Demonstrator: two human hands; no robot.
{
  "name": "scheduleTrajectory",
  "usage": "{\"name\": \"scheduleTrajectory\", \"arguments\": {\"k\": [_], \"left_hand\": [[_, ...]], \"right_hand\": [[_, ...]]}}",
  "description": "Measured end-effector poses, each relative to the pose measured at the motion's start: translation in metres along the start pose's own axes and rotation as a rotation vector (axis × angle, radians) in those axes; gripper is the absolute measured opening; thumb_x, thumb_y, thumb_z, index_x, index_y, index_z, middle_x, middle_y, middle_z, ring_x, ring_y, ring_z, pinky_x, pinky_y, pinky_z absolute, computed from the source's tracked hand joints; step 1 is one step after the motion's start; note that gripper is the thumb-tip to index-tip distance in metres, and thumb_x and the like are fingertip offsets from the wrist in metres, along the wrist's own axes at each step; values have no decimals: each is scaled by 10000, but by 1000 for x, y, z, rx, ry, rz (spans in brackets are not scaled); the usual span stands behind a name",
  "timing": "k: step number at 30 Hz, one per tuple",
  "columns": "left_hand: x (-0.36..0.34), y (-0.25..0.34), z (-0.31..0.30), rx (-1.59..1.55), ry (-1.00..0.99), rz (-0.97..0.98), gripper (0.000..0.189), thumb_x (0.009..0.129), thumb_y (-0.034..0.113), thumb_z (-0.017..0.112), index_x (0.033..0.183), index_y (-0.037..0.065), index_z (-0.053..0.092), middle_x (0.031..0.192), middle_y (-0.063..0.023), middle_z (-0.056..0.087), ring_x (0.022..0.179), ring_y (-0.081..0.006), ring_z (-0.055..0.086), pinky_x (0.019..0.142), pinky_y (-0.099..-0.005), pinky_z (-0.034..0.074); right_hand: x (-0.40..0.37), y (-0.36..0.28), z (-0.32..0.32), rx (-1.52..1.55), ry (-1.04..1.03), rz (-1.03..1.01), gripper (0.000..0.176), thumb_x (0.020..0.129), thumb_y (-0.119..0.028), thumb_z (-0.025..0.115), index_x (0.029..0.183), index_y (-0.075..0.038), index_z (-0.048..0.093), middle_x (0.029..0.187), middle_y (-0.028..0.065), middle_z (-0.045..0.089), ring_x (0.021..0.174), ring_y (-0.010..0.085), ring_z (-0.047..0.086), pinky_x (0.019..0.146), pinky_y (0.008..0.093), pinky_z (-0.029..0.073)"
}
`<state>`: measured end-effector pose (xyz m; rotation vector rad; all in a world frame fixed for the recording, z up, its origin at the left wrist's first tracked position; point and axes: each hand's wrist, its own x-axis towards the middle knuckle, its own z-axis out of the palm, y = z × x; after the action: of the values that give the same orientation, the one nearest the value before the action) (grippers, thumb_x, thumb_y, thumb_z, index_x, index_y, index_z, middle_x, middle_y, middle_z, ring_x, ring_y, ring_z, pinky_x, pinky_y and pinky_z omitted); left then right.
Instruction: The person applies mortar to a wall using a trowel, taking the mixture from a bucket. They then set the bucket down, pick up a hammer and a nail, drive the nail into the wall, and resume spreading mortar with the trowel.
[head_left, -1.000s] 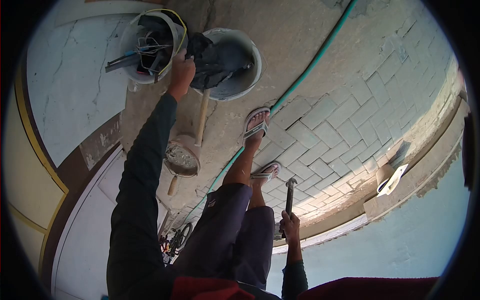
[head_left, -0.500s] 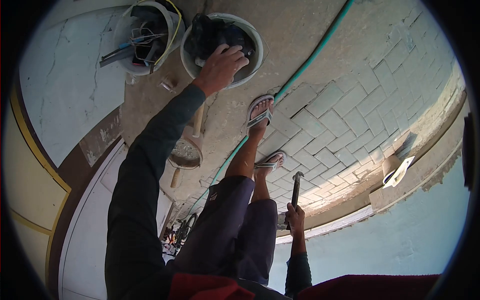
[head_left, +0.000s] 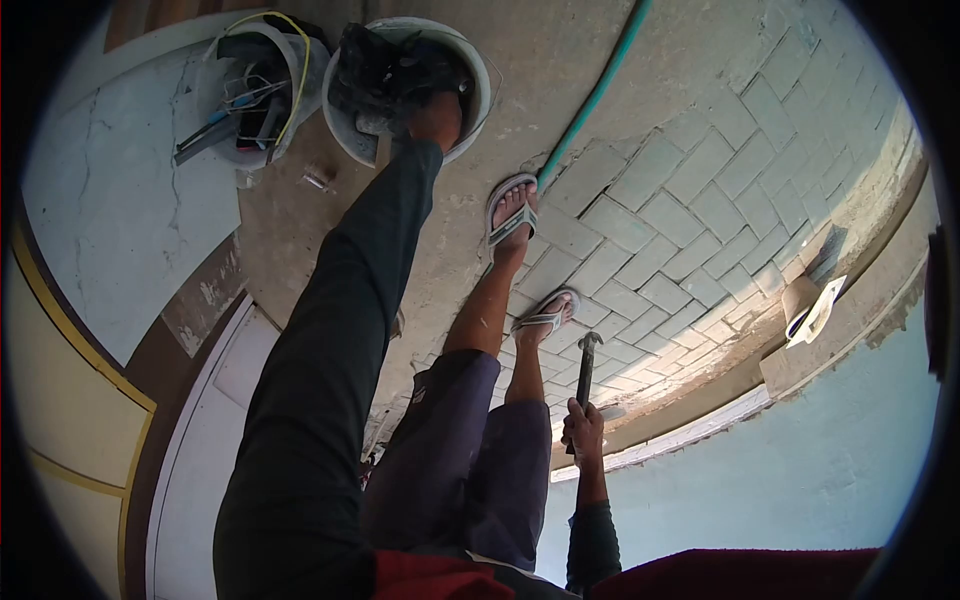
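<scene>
My left hand (head_left: 436,122) is down inside a pale bucket (head_left: 484,72), among crumpled black plastic (head_left: 385,72). Its fingers are hidden by the plastic and the wrist, so I cannot tell what they touch. On the other side, my right hand (head_left: 584,432) is closed around the dark handle of a hammer (head_left: 586,372). The hammer head points away from me, above the paving.
A second bucket (head_left: 312,75) with several tools and a yellow-covered handle stands left of the first. A green hose (head_left: 600,85) crosses the concrete beside my sandalled feet. At right, a whitish float-like tool (head_left: 818,312) rests by the blue wall (head_left: 760,450).
My left hand has gone from over the bucket's contents down into it, and its fingers have passed out of sight. The right hand keeps hold of the hammer.
</scene>
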<state>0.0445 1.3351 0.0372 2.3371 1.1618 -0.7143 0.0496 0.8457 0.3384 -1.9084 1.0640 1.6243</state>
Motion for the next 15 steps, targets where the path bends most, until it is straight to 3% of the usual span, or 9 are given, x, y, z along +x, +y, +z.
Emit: {"name": "scheduleTrajectory", "arguments": {"k": [2, 3, 6, 8, 15], "left_hand": [[4, -10, 30, -134, 125, -195, 260, 996, 212, 468, 1156, 102, 641, 1250, -164, 664, 1158, -392, 639, 941, -490, 527], [5, -8, 25, -132, 123, -188, 260, 996, 212, 468, 1156, 102, 641, 1250, -164, 664, 1158, -392, 639, 941, -490, 527], [12, -18, 23, -116, -59, -185, 285, 992, 223, 471, 1189, 75, 615, 1255, -209, 637, 1159, -391, 630, 946, -477, 515], [45, -50, 65, 40, -106, 36, 359, 963, 301, 506, 1242, 104, 614, 1233, -220, 669, 1154, -431, 633, 948, -538, 516], [35, -41, 49, 48, -29, 59, 318, 958, 286, 522, 1139, 79, 681, 1227, -208, 680, 1121, -421, 657, 920, -535, 532]], "right_hand": [[3, 2, 3, 22, -10, 13, 330, 997, -280, 647, 793, -107, 453, 591, -32, 416, 433, 62, 381, 385, 266, 342], [4, 4, 4, 42, -17, 13, 330, 998, -282, 646, 793, -107, 455, 591, -32, 417, 434, 63, 380, 385, 267, 340], [4, 6, 9, 67, -14, 23, 326, 1000, -285, 643, 797, -108, 460, 593, -34, 418, 437, 63, 379, 387, 268, 336], [6, 1, 14, 76, -2, 20, 322, 1001, -286, 641, 800, -109, 462, 595, -36, 418, 439, 62, 378, 389, 267, 332], [9, -11, 18, 128, -41, -1, 332, 999, -293, 646, 798, -117, 449, 595, -38, 408, 442, 64, 367, 399, 266, 323]]}}
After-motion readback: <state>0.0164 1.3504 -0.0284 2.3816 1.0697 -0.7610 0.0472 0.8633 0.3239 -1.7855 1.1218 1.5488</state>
